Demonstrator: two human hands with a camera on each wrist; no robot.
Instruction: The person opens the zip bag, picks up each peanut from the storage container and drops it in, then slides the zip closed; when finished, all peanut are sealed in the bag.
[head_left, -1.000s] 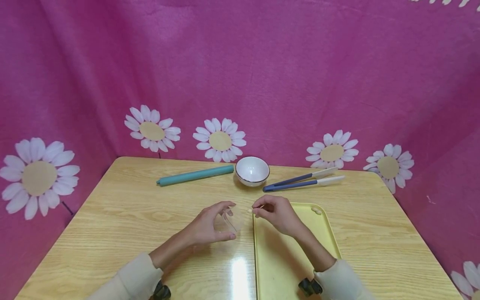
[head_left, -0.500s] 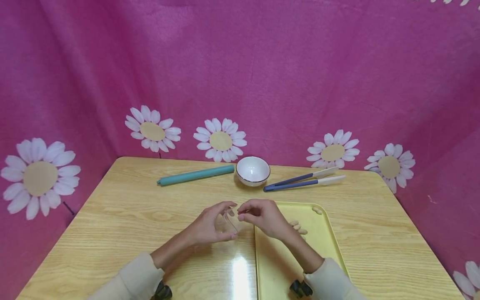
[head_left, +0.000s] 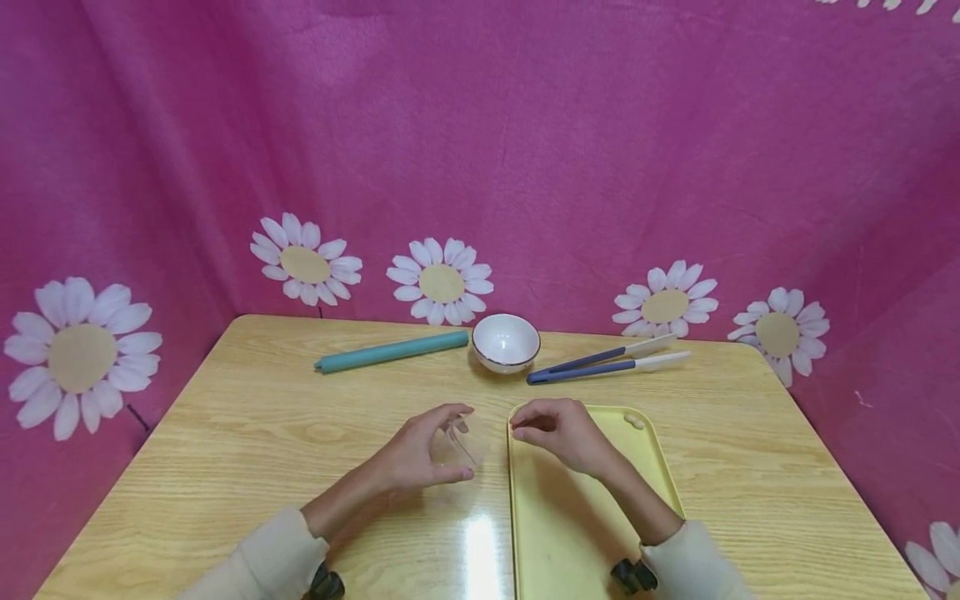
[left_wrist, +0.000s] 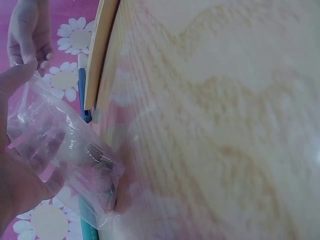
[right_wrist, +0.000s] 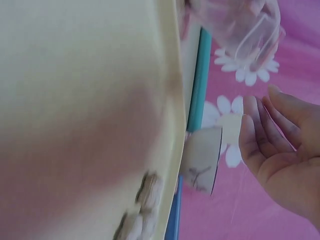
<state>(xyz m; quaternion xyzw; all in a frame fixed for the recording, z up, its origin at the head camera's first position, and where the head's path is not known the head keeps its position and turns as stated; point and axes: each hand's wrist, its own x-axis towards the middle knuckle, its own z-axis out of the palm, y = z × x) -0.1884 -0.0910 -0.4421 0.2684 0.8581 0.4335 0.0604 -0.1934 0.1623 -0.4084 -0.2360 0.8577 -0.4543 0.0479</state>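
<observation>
My left hand [head_left: 411,450] holds a clear plastic bag [left_wrist: 75,145] by its mouth, thumb and fingers spread apart. Low in the bag, something brownish shows through the film, too blurred to name. Over the back left corner of the yellow tray [head_left: 555,542] hovers my right hand [head_left: 562,429], its fingers loosely bent; in the right wrist view nothing shows between thumb and fingertips. Peanuts [right_wrist: 150,192] in their shells lie on the tray in that view. From the head, one peanut [head_left: 633,422] appears at the tray's back right corner; my right hand and forearm cover part of the tray.
Behind the hands stands a white bowl [head_left: 506,343] with a dark rim. A teal stick [head_left: 393,351] lies left of it, and blue and white tongs [head_left: 607,365] lie to its right. A pink flowered cloth [head_left: 480,150] hangs behind the wooden table [head_left: 300,433].
My right hand brought a peanut left to the bag's mouth, then moved back right over the tray, where it now covers the peanuts seen half a second ago. The left hand stayed still.
</observation>
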